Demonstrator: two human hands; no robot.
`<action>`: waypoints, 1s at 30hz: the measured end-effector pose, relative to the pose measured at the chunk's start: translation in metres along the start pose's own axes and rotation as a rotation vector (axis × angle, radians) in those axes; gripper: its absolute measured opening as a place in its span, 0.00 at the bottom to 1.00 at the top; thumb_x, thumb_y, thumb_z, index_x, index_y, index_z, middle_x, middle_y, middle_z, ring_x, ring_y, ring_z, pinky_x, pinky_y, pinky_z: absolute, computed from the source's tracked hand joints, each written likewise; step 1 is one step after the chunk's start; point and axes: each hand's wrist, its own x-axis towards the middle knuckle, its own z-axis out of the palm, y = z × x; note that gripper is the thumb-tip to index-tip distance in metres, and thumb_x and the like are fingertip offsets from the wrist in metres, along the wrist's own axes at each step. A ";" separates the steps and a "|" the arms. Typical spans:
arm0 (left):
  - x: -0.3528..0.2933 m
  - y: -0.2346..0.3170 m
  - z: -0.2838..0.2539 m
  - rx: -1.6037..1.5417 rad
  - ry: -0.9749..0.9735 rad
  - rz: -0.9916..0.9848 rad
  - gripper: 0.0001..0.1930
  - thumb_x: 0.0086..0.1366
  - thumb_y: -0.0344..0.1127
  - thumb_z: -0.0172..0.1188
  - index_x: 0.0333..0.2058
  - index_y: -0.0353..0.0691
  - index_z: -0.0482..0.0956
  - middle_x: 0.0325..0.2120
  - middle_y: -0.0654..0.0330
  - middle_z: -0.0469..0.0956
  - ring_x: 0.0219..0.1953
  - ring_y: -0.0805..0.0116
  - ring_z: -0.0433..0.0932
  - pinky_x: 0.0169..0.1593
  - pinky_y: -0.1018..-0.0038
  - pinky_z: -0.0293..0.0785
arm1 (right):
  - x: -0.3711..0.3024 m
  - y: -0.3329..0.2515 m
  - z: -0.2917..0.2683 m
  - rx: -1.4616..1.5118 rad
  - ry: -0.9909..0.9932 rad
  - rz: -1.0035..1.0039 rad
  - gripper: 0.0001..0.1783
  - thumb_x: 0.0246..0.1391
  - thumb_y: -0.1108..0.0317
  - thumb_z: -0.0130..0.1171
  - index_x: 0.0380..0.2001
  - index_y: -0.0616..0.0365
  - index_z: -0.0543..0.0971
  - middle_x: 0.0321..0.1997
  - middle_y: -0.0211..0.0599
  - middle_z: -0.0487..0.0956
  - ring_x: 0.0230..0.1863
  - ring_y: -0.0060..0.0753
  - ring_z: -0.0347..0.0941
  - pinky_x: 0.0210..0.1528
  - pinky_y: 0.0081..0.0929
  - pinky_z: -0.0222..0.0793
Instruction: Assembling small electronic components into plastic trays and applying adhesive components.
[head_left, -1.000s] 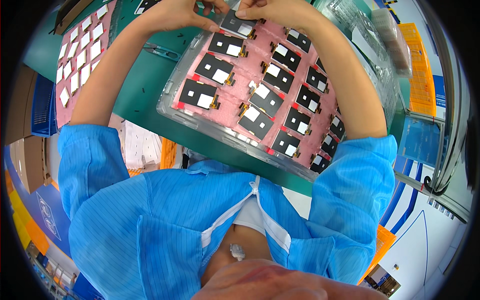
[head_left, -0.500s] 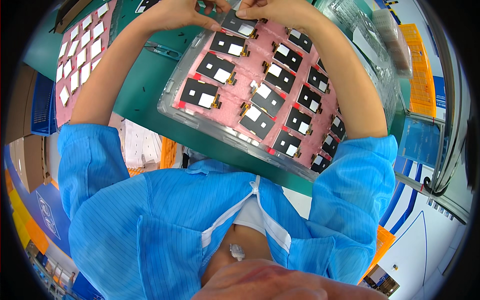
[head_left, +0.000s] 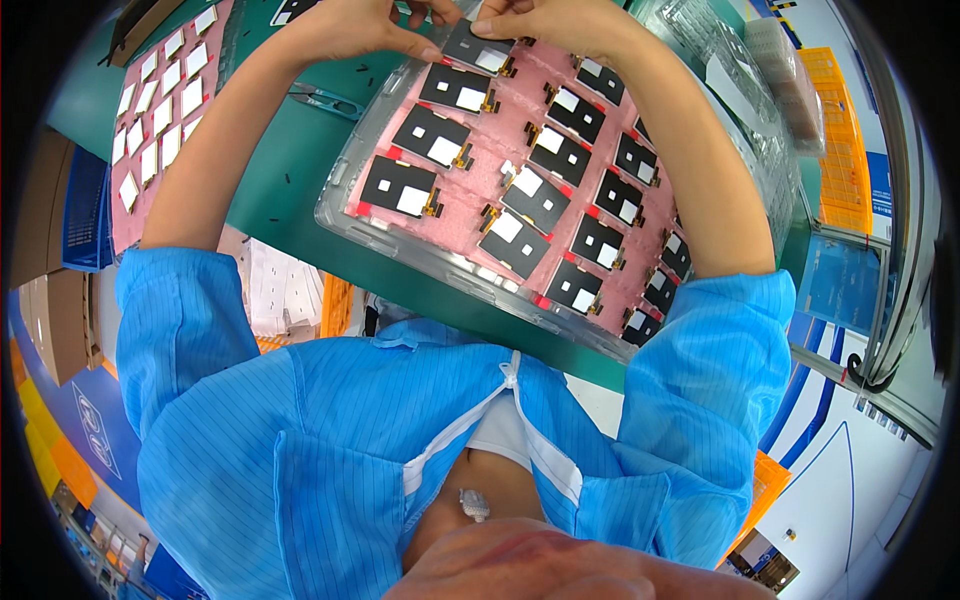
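The blue striped jacket (head_left: 340, 430) with a white zipper is seen nearest. Beyond it, a clear plastic tray (head_left: 340, 185) is placed on the green table (head_left: 285, 215). The tray is lined with pink foam sheet (head_left: 460, 205), on which many black panels (head_left: 398, 186) with white patches and small gold-brown connectors are laid in columns. To the left of the tray, a pair of teal snips (head_left: 325, 102) is lying on the table.

At the far left corner of the tray, one black-grey panel (head_left: 475, 48) is gripped near its upper edge by the right hand (head_left: 545, 22), whose thumb is laid on its face. The left hand (head_left: 372, 28) is held beside it with curled fingers, and its thumb tip is at the panel's left edge; whether a grip is made by it cannot be told.

On the left, white rectangular pieces (head_left: 162, 118) are arranged on another pink sheet (head_left: 120, 227). On the right, beyond the forearm, an orange crate (head_left: 842, 140) is seen.
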 end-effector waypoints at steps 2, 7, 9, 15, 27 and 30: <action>0.000 0.000 0.000 0.010 -0.003 0.004 0.20 0.48 0.31 0.79 0.40 0.33 0.84 0.34 0.63 0.77 0.35 0.74 0.73 0.39 0.75 0.69 | 0.000 0.000 0.000 -0.008 0.005 0.003 0.08 0.54 0.69 0.70 0.30 0.64 0.83 0.25 0.28 0.80 0.26 0.18 0.71 0.30 0.22 0.68; 0.000 0.002 0.000 -0.009 0.000 -0.017 0.20 0.48 0.31 0.79 0.40 0.33 0.84 0.35 0.63 0.78 0.36 0.73 0.73 0.40 0.75 0.70 | 0.001 0.001 0.001 0.000 0.010 -0.003 0.08 0.54 0.69 0.70 0.30 0.64 0.83 0.25 0.28 0.80 0.26 0.18 0.71 0.30 0.22 0.68; -0.001 0.002 0.000 -0.015 0.002 -0.017 0.20 0.48 0.31 0.79 0.41 0.33 0.84 0.36 0.63 0.78 0.36 0.73 0.74 0.40 0.75 0.70 | 0.001 0.000 0.001 -0.016 0.013 0.008 0.08 0.54 0.69 0.70 0.30 0.64 0.83 0.25 0.28 0.80 0.26 0.18 0.71 0.30 0.22 0.68; -0.001 0.002 0.000 -0.006 0.003 -0.008 0.21 0.48 0.31 0.79 0.41 0.33 0.84 0.36 0.62 0.78 0.37 0.73 0.74 0.41 0.75 0.71 | 0.000 0.001 0.002 -0.017 0.020 0.018 0.08 0.54 0.69 0.70 0.29 0.64 0.83 0.24 0.28 0.80 0.25 0.18 0.70 0.29 0.22 0.68; -0.001 0.004 0.001 -0.004 0.003 -0.021 0.19 0.50 0.31 0.78 0.41 0.34 0.85 0.36 0.62 0.78 0.37 0.73 0.75 0.40 0.75 0.71 | -0.005 -0.002 0.009 -0.062 0.109 -0.010 0.08 0.51 0.70 0.71 0.25 0.64 0.83 0.22 0.32 0.81 0.23 0.20 0.72 0.29 0.24 0.70; -0.002 0.005 0.001 -0.010 0.002 -0.028 0.19 0.50 0.31 0.77 0.41 0.35 0.85 0.37 0.63 0.78 0.37 0.73 0.75 0.41 0.75 0.71 | -0.006 -0.002 0.011 -0.112 0.143 -0.017 0.09 0.49 0.69 0.71 0.25 0.64 0.83 0.22 0.35 0.81 0.24 0.22 0.73 0.29 0.26 0.70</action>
